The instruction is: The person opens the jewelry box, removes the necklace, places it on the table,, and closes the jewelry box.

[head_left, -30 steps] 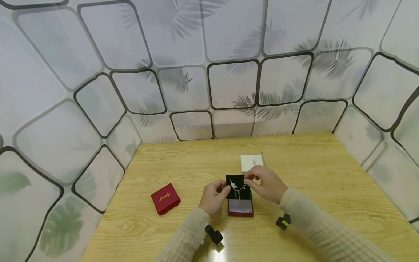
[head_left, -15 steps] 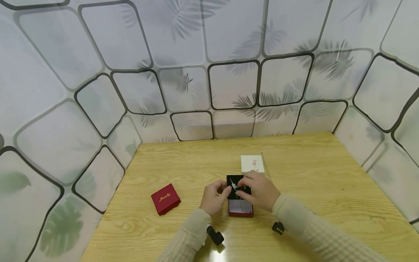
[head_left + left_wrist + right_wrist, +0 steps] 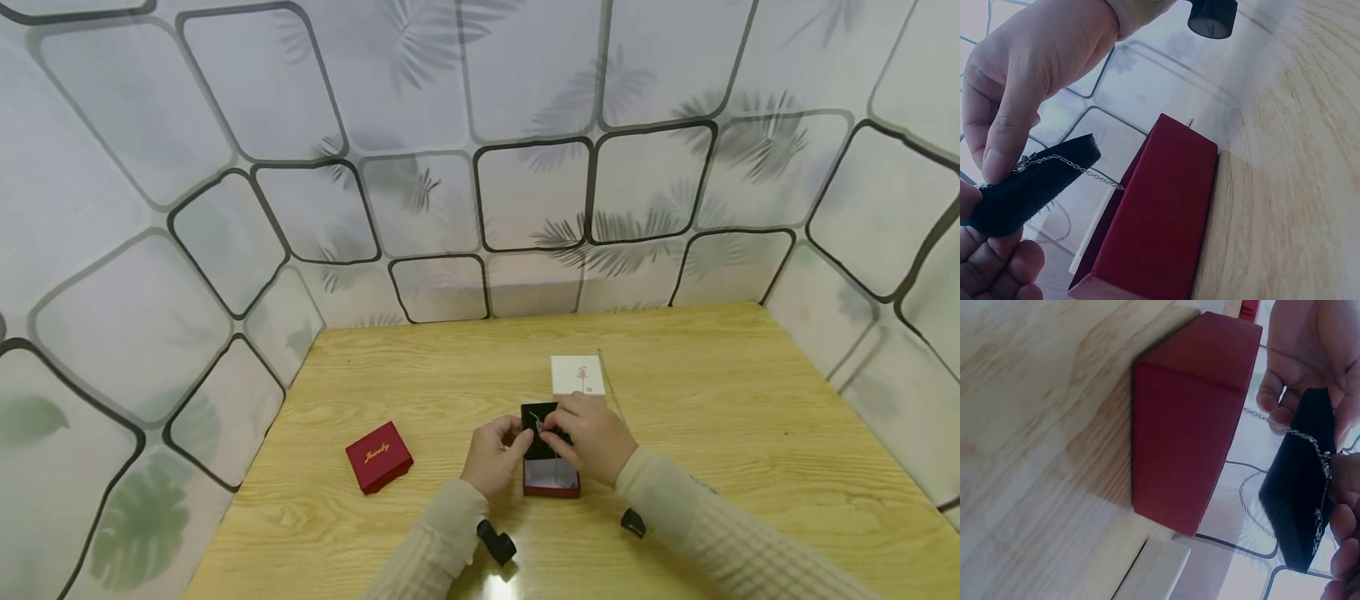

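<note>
My left hand (image 3: 491, 457) grips the left side of a black foam jewelry pad (image 3: 1300, 481), raised and tilted over an open red box (image 3: 551, 492). With thumb and fingertips, my right hand (image 3: 596, 433) pinches a silver chain necklace (image 3: 1088, 173) against the pad's face. One length of the chain runs from the pad into the box, and a loop hangs behind the pad in both wrist views. The fingers partly hide the necklace's pendants. Inside the box a pale lining shows in the head view.
A red box lid (image 3: 380, 454) with gold lettering lies to the left on the wooden table (image 3: 420, 367). Behind my hands sits a white box (image 3: 576, 375) with a pink print. A thin cord or chain (image 3: 611, 392) trails along its right side.
My right hand has moved left and slightly down from the pad's upper right corner to its middle, now at the necklace there. The left hand keeps its grip, with the pad slightly lower.
</note>
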A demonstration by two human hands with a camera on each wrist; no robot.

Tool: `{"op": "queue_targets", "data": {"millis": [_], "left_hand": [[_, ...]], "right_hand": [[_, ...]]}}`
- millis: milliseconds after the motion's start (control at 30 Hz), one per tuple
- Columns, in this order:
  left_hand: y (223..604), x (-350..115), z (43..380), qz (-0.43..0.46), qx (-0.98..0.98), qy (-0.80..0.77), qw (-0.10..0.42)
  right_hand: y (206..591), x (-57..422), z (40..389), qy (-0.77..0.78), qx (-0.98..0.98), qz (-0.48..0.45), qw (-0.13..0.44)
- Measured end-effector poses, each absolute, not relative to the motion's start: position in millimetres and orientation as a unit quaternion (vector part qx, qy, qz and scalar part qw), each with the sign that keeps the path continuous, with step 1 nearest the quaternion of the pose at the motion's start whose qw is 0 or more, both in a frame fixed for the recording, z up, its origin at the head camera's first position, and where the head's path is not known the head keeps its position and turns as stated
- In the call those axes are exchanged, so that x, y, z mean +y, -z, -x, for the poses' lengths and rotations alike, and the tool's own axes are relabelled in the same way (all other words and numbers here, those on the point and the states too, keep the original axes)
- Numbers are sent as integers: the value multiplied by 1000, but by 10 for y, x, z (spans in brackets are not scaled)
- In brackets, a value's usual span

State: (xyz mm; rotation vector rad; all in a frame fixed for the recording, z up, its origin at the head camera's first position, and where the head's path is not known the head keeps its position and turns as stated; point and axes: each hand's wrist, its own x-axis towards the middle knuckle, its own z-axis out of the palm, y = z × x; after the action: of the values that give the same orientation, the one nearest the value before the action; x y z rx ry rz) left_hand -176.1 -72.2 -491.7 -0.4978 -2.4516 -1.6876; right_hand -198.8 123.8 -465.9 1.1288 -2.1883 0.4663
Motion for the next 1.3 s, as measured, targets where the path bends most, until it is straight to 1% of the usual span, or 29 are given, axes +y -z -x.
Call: {"op": "queue_targets", "data": {"millis": [267,433,500,667,833,1100,1300], "left_hand": [[4941,-729,1762,156,-814,554,72],[4680,-708,1631,146,-815,557,74],[4561,-698,1576,141,-813,561,67],[4544,-701,1574,136,-811,566,57],[4547,-692,1566,135,-811,566,64],[4564,-679,1557,142,-812,561,80],[4588,-674,1570,145,-812,560,78]], "right_hand": [[4694,1244,1994,-154,-820,-432,342],[4719,1243,1973,-147,-816,-436,349],[4726,1237,1964,-143,-819,-436,344],[4756,1235,1969,-123,-826,-440,332],[4766,1252,1992,-133,-827,-438,327],[4674,1297,2015,-164,-830,-430,314],[4649,1323,2025,-195,-821,-443,303]]}}
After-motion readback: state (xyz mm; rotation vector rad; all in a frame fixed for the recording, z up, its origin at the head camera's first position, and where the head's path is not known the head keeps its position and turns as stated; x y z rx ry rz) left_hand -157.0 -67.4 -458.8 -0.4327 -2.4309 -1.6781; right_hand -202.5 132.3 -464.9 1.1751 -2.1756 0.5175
